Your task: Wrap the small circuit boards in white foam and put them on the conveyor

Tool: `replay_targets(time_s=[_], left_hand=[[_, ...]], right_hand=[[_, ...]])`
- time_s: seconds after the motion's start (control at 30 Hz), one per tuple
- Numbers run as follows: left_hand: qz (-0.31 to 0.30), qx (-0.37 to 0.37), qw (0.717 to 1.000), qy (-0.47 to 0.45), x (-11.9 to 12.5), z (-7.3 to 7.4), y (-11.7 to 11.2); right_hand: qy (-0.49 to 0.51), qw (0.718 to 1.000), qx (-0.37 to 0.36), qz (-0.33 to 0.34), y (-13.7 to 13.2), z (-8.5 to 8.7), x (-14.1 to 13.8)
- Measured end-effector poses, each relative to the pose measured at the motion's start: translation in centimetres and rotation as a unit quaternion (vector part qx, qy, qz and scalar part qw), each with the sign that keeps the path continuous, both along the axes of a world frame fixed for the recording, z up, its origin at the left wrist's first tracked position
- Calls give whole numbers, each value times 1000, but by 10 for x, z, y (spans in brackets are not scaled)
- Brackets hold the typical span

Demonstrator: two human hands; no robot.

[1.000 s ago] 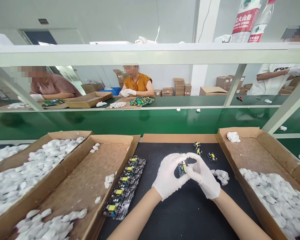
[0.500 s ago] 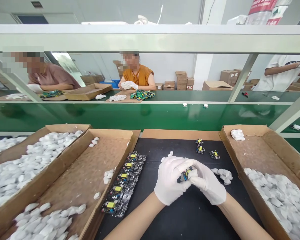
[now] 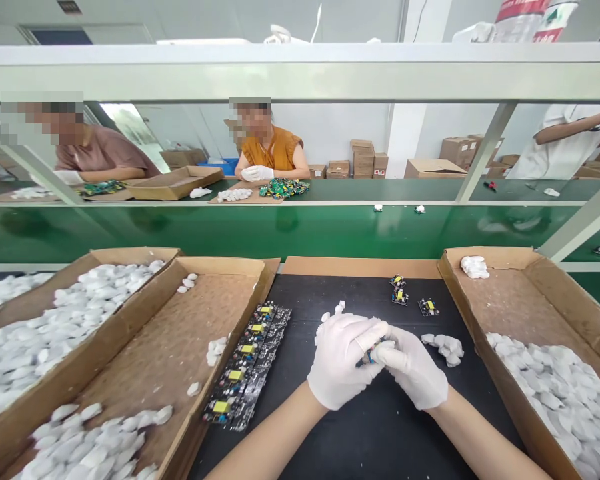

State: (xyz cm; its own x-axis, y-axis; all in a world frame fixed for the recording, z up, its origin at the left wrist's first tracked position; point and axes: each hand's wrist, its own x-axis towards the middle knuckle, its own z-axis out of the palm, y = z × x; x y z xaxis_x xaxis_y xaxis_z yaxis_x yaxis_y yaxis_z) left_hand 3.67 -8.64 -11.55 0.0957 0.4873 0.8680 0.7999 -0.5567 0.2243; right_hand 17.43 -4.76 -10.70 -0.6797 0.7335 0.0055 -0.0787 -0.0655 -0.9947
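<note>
A small circuit board (image 3: 368,358) with electronic parts is held between my two white-gloved hands, mostly covered by the fingers. My left hand (image 3: 336,363) is wrapped round it from the left. From the right, my right hand (image 3: 414,375) closes on the same board, thumb and fingertips pressed against it. Whether a white piece is also under the fingertips, I cannot tell. Small white pieces (image 3: 340,307) lie just behind my left hand, and a clump of white pouch-like pieces (image 3: 445,348) rests to the right of my right hand.
Joined circuit boards (image 3: 247,367) lie left on the black mat (image 3: 380,440); loose boards (image 3: 429,307) lie at its back. Cardboard trays (image 3: 230,283) (image 3: 463,313) of white pieces flank it. Beyond runs a green conveyor (image 3: 300,230) under a shelf frame (image 3: 290,80). People work across from me.
My fingers have drawn closer round the circuit board, so less of it shows. On the green conveyor, the small boards with white pieces have shifted right.
</note>
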Motion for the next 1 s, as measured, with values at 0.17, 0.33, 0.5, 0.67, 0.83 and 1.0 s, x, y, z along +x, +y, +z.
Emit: replay_targets(time_s=[0.17,0.33,0.5,0.67,0.83,1.0], left_hand=[[20,14,1000,-16,0,0,-1],[55,23,997,49,0,4,-3],[56,50,995,59,3,7,-3],[34,30,998,37,3,4,-4],[19,8,1000,-23,4,7,-5],[-36,23,999,-11,3,6,-3]], right_hand=[[-39,995,87,-43,-4,4,0],[-122,969,187,-104,-8,4,-6],[-158,951,225,-142,-10,4,-8],[-149,965,173,-132,-10,4,-5],[-11,997,77,11,-7,7,0],[7,998,59,22,-3,4,4]])
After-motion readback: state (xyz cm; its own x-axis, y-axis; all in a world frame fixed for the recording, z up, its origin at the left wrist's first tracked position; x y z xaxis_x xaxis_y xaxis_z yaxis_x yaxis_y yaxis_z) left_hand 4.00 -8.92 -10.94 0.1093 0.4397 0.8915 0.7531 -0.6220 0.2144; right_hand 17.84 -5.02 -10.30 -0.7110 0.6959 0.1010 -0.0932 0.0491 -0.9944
